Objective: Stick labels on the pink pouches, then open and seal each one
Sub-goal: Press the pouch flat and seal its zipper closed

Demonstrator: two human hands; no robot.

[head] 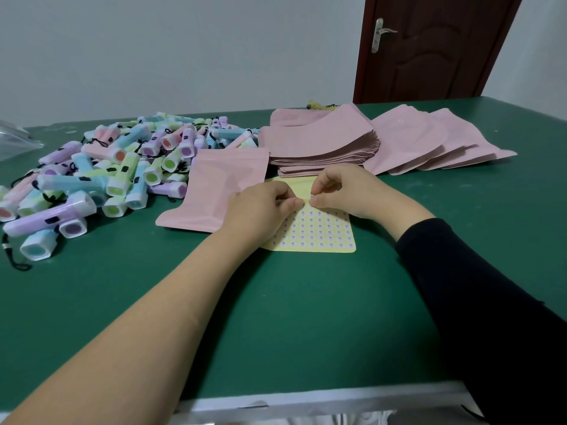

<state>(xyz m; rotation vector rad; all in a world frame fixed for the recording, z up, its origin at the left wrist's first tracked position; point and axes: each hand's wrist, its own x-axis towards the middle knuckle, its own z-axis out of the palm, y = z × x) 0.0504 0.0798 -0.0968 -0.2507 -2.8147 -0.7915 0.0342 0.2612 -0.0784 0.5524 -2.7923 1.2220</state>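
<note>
A yellow label sheet with rows of small round stickers lies on the green table in front of me. My left hand presses on the sheet's left part with curled fingers. My right hand pinches a small label at the top row of stickers. A single pink pouch lies flat just left of the sheet, partly under my left hand. Behind the sheet stands a thick stack of pink pouches. More pink pouches are fanned out to its right, one bearing a white label.
A heap of pastel toy flashlights with black cords covers the table's left side. A clear plastic bag lies at the far left edge. A dark red door stands behind the table at the right. The table's front edge is metal-trimmed.
</note>
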